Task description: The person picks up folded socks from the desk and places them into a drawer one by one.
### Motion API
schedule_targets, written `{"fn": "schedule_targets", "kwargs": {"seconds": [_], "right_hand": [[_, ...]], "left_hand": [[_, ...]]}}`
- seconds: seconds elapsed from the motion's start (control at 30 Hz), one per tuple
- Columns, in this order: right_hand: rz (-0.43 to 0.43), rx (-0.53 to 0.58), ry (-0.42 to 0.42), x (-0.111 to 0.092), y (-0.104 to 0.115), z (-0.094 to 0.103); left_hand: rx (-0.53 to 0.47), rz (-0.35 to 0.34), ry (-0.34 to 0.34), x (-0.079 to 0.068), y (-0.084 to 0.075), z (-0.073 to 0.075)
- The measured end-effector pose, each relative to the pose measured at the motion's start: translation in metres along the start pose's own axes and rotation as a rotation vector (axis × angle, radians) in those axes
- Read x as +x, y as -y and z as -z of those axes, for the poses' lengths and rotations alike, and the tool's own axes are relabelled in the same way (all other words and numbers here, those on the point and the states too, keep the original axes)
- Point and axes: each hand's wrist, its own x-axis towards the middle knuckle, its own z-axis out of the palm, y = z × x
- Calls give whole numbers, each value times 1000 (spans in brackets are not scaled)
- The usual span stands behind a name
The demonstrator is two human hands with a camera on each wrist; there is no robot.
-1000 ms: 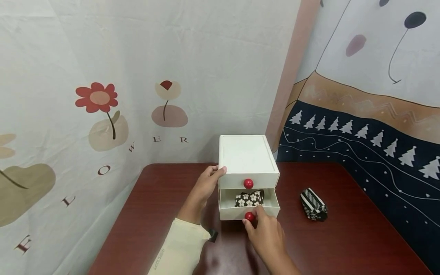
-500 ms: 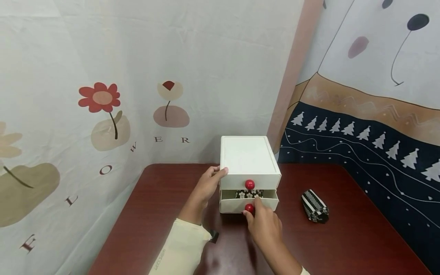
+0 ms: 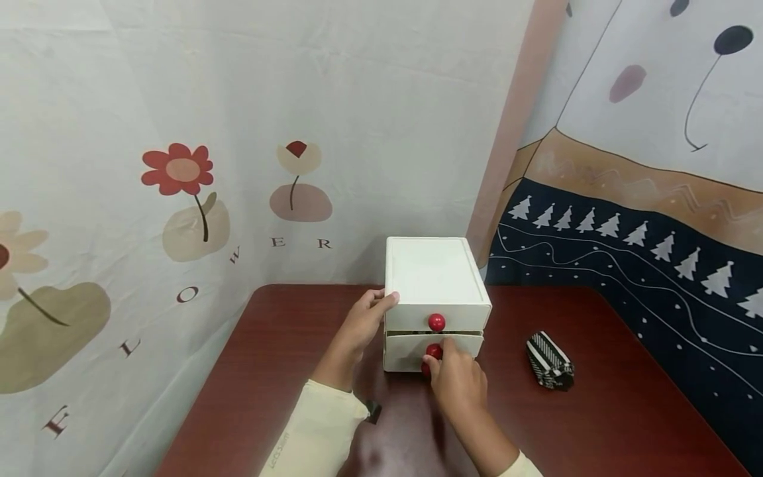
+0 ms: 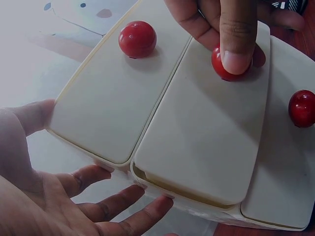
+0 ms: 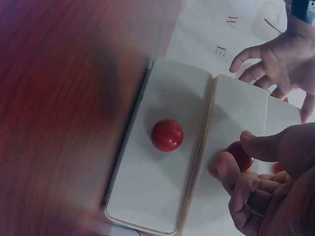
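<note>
A small white drawer chest (image 3: 435, 271) with round red knobs stands on the table. Its middle drawer (image 4: 197, 128) juts slightly from the body, leaving a narrow gap along its upper edge. My right hand (image 3: 459, 381) pinches that drawer's red knob (image 5: 240, 156) between thumb and fingers. On the chest's left side rests my left hand (image 3: 360, 326), thumb at the top edge and fingers spread, fairly straight, along the side wall. The top drawer's knob (image 4: 138, 39) and the bottom drawer's knob (image 5: 167, 135) are untouched. Whatever lies inside the middle drawer is almost wholly hidden.
A black-and-white patterned bundle (image 3: 550, 361) lies on the dark red table (image 3: 298, 331), right of the chest. Behind the table hangs a pale cloth (image 3: 357, 132) printed with flowers; a navy tree-printed cloth (image 3: 602, 265) hangs at the right.
My right hand has pushed the middle drawer inward, from well out to nearly flush. The black flowered item inside has gone out of sight. My left hand has stayed on the chest's side.
</note>
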Motion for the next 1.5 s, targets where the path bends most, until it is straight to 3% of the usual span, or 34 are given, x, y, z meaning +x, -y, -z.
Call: {"fn": "schedule_targets", "kwargs": {"seconds": [0.7,1.2,1.5], "right_hand": [[-24,20,11,11,0,-3],[-128,117,46,9,-8,-7],[-169,127,118,11,-13,-9]], "left_hand": [[9,14,8,-1,-2,0],[2,-1,-4,0,-1,-1],[7,8,-2,0,0,-2]]}}
